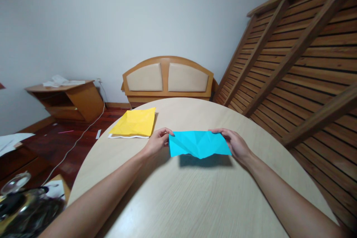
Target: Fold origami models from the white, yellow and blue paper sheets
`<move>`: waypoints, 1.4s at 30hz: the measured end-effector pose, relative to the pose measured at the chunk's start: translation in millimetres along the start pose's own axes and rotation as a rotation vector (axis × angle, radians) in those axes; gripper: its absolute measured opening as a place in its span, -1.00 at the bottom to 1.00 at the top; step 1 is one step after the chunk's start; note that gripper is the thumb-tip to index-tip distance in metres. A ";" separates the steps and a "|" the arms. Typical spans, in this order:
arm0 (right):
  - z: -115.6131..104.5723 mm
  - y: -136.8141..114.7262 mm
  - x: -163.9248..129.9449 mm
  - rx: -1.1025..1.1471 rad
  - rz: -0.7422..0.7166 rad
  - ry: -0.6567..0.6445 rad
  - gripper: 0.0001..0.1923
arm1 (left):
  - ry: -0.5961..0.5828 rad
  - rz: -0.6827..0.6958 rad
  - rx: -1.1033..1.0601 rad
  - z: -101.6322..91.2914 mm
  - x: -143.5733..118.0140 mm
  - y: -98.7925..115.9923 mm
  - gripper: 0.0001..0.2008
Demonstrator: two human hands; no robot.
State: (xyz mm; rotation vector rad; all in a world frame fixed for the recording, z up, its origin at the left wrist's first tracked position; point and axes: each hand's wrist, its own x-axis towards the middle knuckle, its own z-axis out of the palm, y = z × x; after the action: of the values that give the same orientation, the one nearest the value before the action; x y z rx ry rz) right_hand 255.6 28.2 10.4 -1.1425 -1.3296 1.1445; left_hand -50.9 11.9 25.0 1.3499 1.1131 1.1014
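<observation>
Left hand (156, 142) and right hand (233, 142) pinch the blue paper (198, 144) by its ends above the table (195, 197), at 12 o'clock; uneven pull could tear or skew the creases.

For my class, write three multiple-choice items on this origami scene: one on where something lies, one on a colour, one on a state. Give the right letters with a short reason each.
1. Where does the yellow paper lie on the round table?
A. Beside the left hand
B. Under the blue paper
C. On the floor

2. What colour is the paper that both hands hold?
A. Red
B. Blue
C. White

3. What state is the blue paper in?
A. Rolled into a tube
B. Torn in two
C. Creased and held above the table

Answers:
1 A, it rests on the table next to the left hand.
2 B, the left hand and right hand pinch its two ends.
3 C, fold lines show and it casts a shadow below.
</observation>
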 end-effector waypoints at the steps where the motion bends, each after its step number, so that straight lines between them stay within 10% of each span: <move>1: 0.7 -0.5 -0.8 -0.011 0.011 0.006 -0.69 | -0.003 -0.014 -0.020 0.4 -0.6 0.3 -0.77; 13: -0.9 -1.2 -8.4 -0.193 0.002 -0.059 -0.58 | 0.070 -0.061 0.127 -2.3 4.2 -7.1 -0.69; 19: 13.4 -24.6 -23.2 -0.909 -0.482 0.132 -0.74 | 0.103 -0.014 0.186 10.6 1.0 -16.7 -0.82; 22: 41.0 -32.7 -41.0 -0.986 -0.578 0.000 -0.63 | 0.087 0.069 0.258 17.5 -1.6 -22.0 -0.84; 32: 88.0 4.5 -62.5 -1.107 -0.264 -0.463 -0.35 | -0.065 0.467 0.791 31.8 -27.8 -19.1 -0.70; 37: 78.0 3.7 -53.8 -1.101 -0.284 -0.494 -0.30 | -0.372 0.317 1.085 42.6 -38.0 -25.5 -0.42; 42: 46.9 12.8 -38.4 -1.245 -0.116 -0.422 -0.32 | -0.420 0.271 1.234 41.5 -38.0 -25.9 -0.39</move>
State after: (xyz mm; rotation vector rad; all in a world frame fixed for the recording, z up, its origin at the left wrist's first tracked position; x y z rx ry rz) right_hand 211.4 -10.8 -8.7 -1.6555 -2.5489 0.3735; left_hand -17.1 -30.6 -4.8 2.5847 1.3362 0.1477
